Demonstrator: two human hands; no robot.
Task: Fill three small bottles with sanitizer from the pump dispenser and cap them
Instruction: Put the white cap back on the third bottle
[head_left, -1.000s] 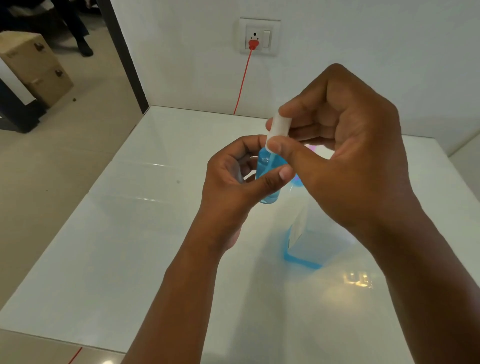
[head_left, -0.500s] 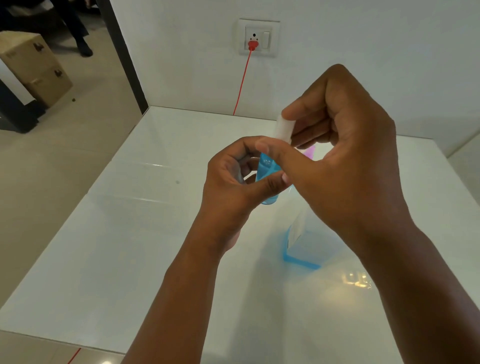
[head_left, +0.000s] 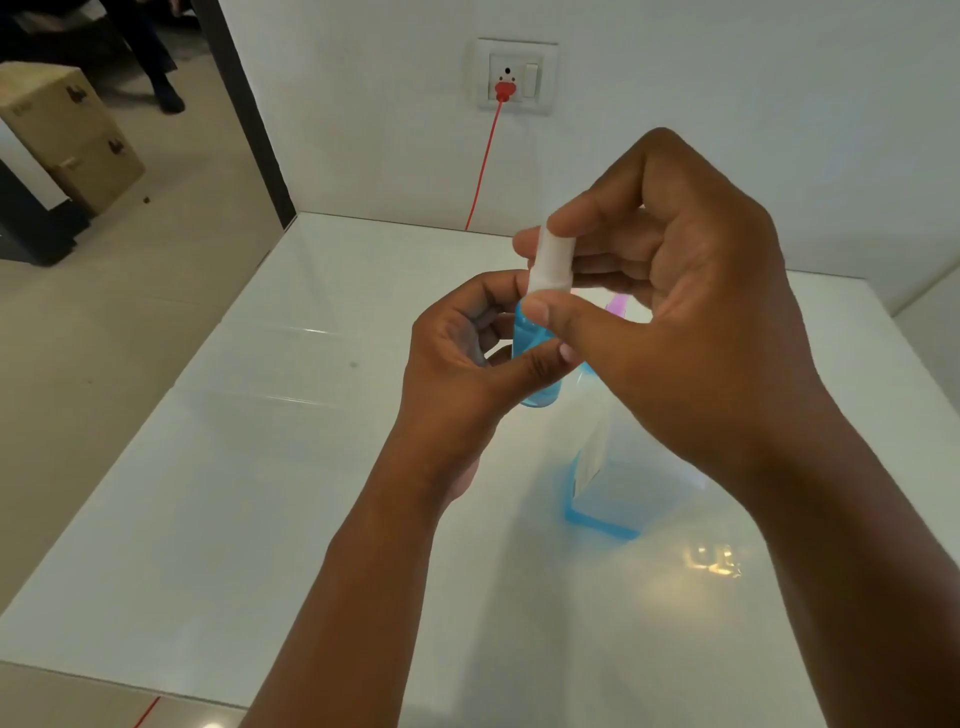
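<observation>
My left hand (head_left: 457, 358) grips a small bottle of blue sanitizer (head_left: 537, 387), held upright above the white table (head_left: 260, 493). Its white cap (head_left: 551, 262) sits on top of the bottle, pinched between the thumb and fingers of my right hand (head_left: 691, 312). The clear pump dispenser (head_left: 602, 483), with a band of blue liquid at its base, stands on the table under my right forearm, its pump hidden. A pink item (head_left: 618, 304) peeks out behind my right hand; I cannot tell what it is.
A red cable (head_left: 483, 166) runs from a wall socket (head_left: 517, 75) down behind the table's far edge. To the left the floor lies open, with cardboard boxes (head_left: 67, 135) and a dark doorframe (head_left: 249, 109).
My right thumb and fingers have shifted around the cap, as in a twist. The bottle and my left hand have stayed in place.
</observation>
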